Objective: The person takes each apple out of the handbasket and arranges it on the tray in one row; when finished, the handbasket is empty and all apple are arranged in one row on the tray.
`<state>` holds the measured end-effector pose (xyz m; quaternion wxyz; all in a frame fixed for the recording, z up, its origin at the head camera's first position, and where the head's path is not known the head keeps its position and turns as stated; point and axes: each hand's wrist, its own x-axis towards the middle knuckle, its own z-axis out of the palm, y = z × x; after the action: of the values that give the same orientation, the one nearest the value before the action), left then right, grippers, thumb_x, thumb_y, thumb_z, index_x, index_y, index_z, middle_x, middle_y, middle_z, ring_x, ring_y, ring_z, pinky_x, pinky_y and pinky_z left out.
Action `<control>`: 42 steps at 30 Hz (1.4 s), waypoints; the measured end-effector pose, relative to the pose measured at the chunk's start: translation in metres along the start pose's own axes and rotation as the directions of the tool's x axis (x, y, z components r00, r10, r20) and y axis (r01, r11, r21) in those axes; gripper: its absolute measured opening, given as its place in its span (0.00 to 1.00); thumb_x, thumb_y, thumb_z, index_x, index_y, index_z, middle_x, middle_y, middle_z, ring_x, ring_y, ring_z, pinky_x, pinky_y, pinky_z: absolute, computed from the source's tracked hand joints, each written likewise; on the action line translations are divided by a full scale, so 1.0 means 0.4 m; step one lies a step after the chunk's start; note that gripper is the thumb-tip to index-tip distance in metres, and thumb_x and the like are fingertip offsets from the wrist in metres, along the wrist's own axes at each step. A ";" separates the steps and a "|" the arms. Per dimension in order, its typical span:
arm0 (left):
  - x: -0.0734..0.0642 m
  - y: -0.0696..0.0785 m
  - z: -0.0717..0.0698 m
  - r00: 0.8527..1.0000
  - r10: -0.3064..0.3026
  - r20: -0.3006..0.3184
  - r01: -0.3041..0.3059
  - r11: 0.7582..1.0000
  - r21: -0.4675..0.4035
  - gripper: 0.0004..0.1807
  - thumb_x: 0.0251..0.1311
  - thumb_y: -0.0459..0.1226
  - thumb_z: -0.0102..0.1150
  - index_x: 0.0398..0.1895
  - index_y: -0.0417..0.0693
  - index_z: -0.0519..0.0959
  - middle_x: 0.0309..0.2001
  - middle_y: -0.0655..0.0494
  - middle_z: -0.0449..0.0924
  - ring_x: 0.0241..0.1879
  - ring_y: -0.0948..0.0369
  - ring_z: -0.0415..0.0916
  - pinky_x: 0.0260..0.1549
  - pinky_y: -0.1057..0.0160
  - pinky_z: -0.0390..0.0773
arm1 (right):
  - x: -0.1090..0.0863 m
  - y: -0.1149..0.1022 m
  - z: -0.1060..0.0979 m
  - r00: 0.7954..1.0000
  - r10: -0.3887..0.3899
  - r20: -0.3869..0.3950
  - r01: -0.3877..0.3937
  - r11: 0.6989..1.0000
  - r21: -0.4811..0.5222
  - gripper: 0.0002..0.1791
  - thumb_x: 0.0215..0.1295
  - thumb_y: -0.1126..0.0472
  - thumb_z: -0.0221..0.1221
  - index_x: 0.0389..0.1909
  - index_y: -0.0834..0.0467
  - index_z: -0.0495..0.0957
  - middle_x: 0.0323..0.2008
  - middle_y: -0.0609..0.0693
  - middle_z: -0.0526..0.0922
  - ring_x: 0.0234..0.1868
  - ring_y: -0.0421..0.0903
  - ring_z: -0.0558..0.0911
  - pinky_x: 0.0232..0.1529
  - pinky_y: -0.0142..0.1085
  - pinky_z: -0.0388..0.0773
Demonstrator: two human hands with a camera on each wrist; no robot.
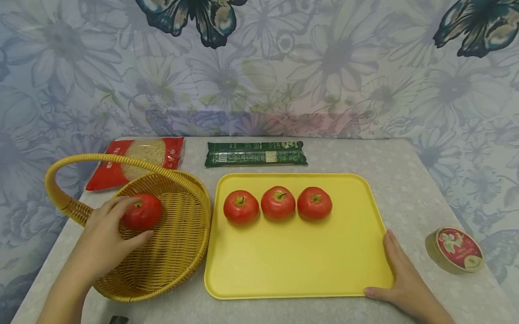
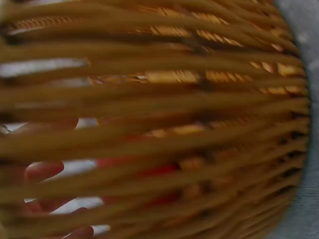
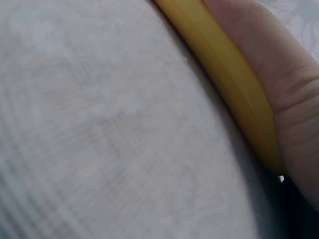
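My left hand (image 1: 105, 234) reaches into a yellow woven basket (image 1: 184, 274), its fingers over the left side of a tomato (image 1: 146, 213) and its thumb extended below it. Through the blurred weave in the left wrist view, fingertips (image 2: 45, 171) show to the left of the red tomato (image 2: 162, 172); whether they touch it is unclear. Three red tomatoes, left (image 1: 241, 208), middle (image 1: 278, 203) and right (image 1: 314, 204), form a row on a yellow tray (image 1: 288, 261). My right hand (image 1: 403, 281) touches the tray's near right corner, fingers along the side and thumb at the front edge.
Behind the basket lies a red bag (image 1: 145, 154) with a clear window. A long green packet (image 1: 256, 153) lies behind the tray. To the right is a round tin (image 1: 455, 250) with a red lid. The basket's arched handle (image 1: 113, 158) rises on its left side.
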<state>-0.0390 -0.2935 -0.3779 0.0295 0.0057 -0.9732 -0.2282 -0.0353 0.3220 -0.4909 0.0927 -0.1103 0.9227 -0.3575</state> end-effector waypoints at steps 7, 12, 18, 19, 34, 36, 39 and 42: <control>0.026 -0.037 0.033 0.996 -0.084 0.043 0.082 0.996 0.030 0.53 0.49 0.47 0.75 0.75 0.40 0.56 0.70 0.26 0.55 0.63 0.24 0.54 0.48 0.20 0.63 | -0.001 -0.008 -0.001 1.000 0.003 -0.001 -0.003 1.000 0.009 0.74 0.47 0.48 0.76 0.79 0.53 0.27 0.79 0.59 0.27 0.77 0.70 0.34 0.70 0.71 0.30; 0.036 -0.046 0.044 0.991 -0.126 0.046 0.126 0.992 -0.002 0.54 0.49 0.46 0.75 0.75 0.35 0.55 0.66 0.24 0.55 0.61 0.25 0.53 0.44 0.22 0.68 | -0.003 -0.009 0.000 1.000 -0.007 -0.015 0.007 1.000 0.002 0.74 0.45 0.49 0.77 0.79 0.53 0.28 0.79 0.59 0.28 0.77 0.71 0.35 0.71 0.70 0.31; 0.043 -0.040 0.052 0.992 -0.115 0.059 0.117 0.992 -0.048 0.50 0.49 0.48 0.76 0.71 0.35 0.61 0.63 0.25 0.55 0.61 0.27 0.54 0.44 0.23 0.69 | -0.002 -0.010 -0.003 1.000 -0.008 -0.018 0.008 1.000 0.004 0.75 0.45 0.49 0.77 0.79 0.53 0.28 0.80 0.59 0.28 0.77 0.71 0.35 0.71 0.70 0.30; 0.044 -0.038 0.053 0.992 -0.106 0.067 0.110 0.993 -0.052 0.50 0.48 0.48 0.76 0.71 0.36 0.62 0.64 0.26 0.56 0.61 0.28 0.55 0.44 0.23 0.69 | -0.002 -0.010 -0.003 1.000 -0.007 -0.018 0.007 1.000 0.003 0.75 0.45 0.48 0.77 0.79 0.53 0.28 0.80 0.59 0.28 0.77 0.71 0.35 0.71 0.70 0.31; 0.061 -0.037 0.076 0.987 -0.114 0.117 0.123 0.990 -0.073 0.60 0.48 0.61 0.71 0.71 0.31 0.55 0.64 0.27 0.60 0.57 0.33 0.67 0.47 0.30 0.75 | 0.001 -0.005 -0.001 1.000 0.011 -0.006 -0.011 1.000 -0.002 0.75 0.45 0.48 0.77 0.79 0.52 0.27 0.80 0.57 0.27 0.77 0.71 0.35 0.69 0.72 0.33; 0.062 -0.040 0.080 0.986 -0.115 0.119 0.125 0.990 -0.072 0.60 0.47 0.62 0.72 0.71 0.31 0.55 0.63 0.27 0.60 0.57 0.33 0.67 0.47 0.30 0.75 | 0.001 -0.005 -0.002 1.000 0.011 -0.007 -0.011 1.000 0.000 0.75 0.45 0.48 0.77 0.79 0.52 0.27 0.80 0.57 0.27 0.77 0.71 0.35 0.70 0.72 0.32; 0.063 -0.043 0.085 0.984 -0.123 0.133 0.134 0.988 -0.080 0.61 0.45 0.62 0.73 0.71 0.32 0.54 0.62 0.28 0.64 0.56 0.33 0.69 0.46 0.31 0.76 | 0.000 -0.007 -0.001 1.000 0.012 -0.008 -0.012 1.000 -0.005 0.75 0.45 0.47 0.77 0.79 0.52 0.27 0.80 0.57 0.27 0.77 0.70 0.35 0.70 0.71 0.32; 0.063 -0.043 0.088 0.981 -0.128 0.144 0.142 0.986 -0.086 0.61 0.45 0.62 0.73 0.71 0.34 0.54 0.60 0.29 0.67 0.56 0.33 0.70 0.46 0.32 0.77 | -0.001 -0.007 -0.001 1.000 0.012 -0.009 -0.012 1.000 -0.012 0.75 0.45 0.47 0.77 0.79 0.52 0.27 0.80 0.57 0.27 0.78 0.70 0.35 0.71 0.70 0.31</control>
<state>-0.0661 -0.2939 -0.4158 -0.0533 0.0545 -0.9582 -0.2758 -0.0347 0.3201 -0.4887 0.0901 -0.1036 0.9260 -0.3517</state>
